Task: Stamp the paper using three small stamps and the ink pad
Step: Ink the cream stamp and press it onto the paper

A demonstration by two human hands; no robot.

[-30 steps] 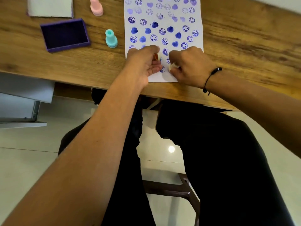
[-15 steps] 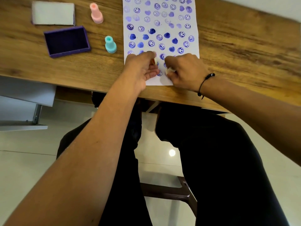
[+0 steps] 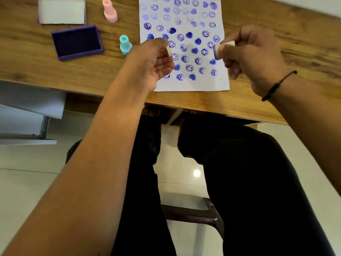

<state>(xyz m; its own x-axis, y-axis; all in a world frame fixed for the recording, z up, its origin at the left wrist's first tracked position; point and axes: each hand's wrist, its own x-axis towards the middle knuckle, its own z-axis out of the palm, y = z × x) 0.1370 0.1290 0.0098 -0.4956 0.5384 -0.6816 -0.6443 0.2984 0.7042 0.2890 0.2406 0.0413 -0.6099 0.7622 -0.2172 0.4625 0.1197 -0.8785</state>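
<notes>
A white paper (image 3: 186, 84) covered with blue smiley and heart prints lies on the wooden table. My left hand (image 3: 153, 61) is raised over the paper's left edge and pinches a small pale stamp (image 3: 168, 51) between thumb and fingers. Over the paper's right edge, my right hand (image 3: 252, 56) grips another small white stamp (image 3: 217, 50), its inked purple face turned left. A teal stamp (image 3: 125, 45) stands upright just left of the paper. Farther back stands a pink stamp (image 3: 110, 11). The open purple ink pad (image 3: 77, 42) sits to the left.
A white rectangular lid (image 3: 61, 11) lies behind the ink pad. The table's front edge (image 3: 203, 106) runs just below the paper, with my legs in dark trousers and a chair frame under it. A grey cabinet is at lower left.
Both hands have lifted off the lower part of the paper and moved apart, each with its stamp. The bottom rows of prints now show.
</notes>
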